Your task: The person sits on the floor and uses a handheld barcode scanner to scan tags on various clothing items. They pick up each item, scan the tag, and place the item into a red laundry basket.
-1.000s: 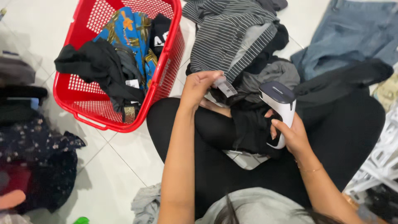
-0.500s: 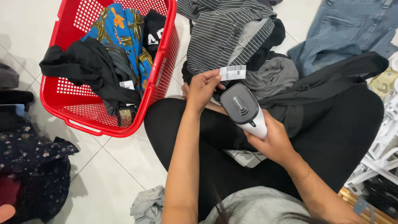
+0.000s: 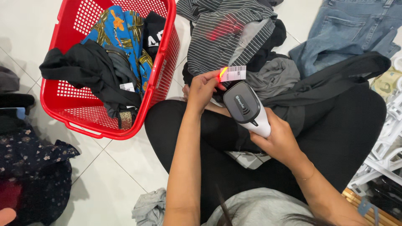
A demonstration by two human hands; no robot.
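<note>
- While the left hand (image 3: 204, 88) pinches the small white tag (image 3: 233, 73) in front of the scanner (image 3: 246, 109), a shaky hand could move the tag off the red light.
- If the tag bends or tips, the stripes on it may be hard to read.
- Left grip is closed on the tag's edge, just above the lap.
- Right hand (image 3: 278, 140) is wrapped tight around the scanner's handle, pointing it at the tag.
- Striped shirt (image 3: 222, 33) lies just behind, beside the red basket (image 3: 161, 69).

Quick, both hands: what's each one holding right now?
Left hand: closed, pinching the white tag.
Right hand: closed around the handheld scanner.
</note>
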